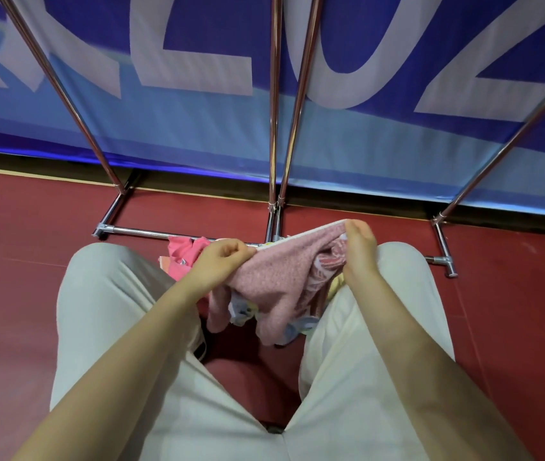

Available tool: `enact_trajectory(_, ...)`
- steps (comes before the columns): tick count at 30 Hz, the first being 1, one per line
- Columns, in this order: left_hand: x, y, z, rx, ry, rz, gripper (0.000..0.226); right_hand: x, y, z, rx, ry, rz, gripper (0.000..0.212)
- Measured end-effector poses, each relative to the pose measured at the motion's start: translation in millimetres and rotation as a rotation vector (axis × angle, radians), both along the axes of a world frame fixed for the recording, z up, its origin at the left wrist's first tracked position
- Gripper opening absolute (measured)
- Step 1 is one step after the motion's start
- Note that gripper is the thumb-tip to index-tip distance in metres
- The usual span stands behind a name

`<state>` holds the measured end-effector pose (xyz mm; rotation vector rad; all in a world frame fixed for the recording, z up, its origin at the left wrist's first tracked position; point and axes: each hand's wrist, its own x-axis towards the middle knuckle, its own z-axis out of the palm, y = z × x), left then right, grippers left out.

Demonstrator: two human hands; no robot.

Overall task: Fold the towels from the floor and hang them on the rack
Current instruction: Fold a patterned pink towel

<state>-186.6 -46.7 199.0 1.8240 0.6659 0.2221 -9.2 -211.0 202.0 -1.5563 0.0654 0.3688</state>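
A pale pink towel hangs stretched between my two hands, above my knees. My left hand grips its left top corner in a closed fist. Pinching the right top corner is my right hand, fingers curled over the edge. The towel's lower part droops in folds over a light patterned towel on the floor. A bright pink towel lies bunched on the floor behind my left hand. The chrome rack stands just beyond, its poles rising out of view.
The rack's base bars and feet lie on the dark red floor right in front of my knees. A blue banner with large white letters forms the backdrop behind the rack. My legs in light trousers flank the towels.
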Motion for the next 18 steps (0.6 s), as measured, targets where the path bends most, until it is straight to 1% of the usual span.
enact_trajectory(3, -13, 12, -1, 0.058, 0.011, -0.014, 0.019, 16, -12, -2, 0.000, 0.031, -0.122, 0.012)
enact_trajectory(5, -19, 17, -3, 0.104, 0.014, 0.017, 0.016, 15, -16, -5, -0.080, -0.009, -0.100, 0.009)
enact_trajectory(7, -22, 15, -3, 0.121, -0.006, 0.090, 0.018, 7, -18, -4, -0.226, -0.076, 0.025, 0.013)
enact_trajectory(9, -20, 8, 3, 0.137, -0.064, 0.129, 0.021, -2, -17, -1, -0.300, -0.157, 0.168, 0.015)
enact_trajectory(12, -15, -2, 12, 0.154, -0.156, 0.115, 0.020, -20, -10, 4, -0.305, -0.287, 0.410, 0.014)
enact_trajectory(15, -8, -10, 20, 0.183, -0.231, 0.057, 0.019, -42, -1, 7, -0.325, -0.382, 0.669, 0.027)
enact_trajectory(18, -4, -16, 24, 0.195, -0.269, -0.005, 0.016, -58, 10, 6, -0.280, -0.390, 0.806, 0.040)
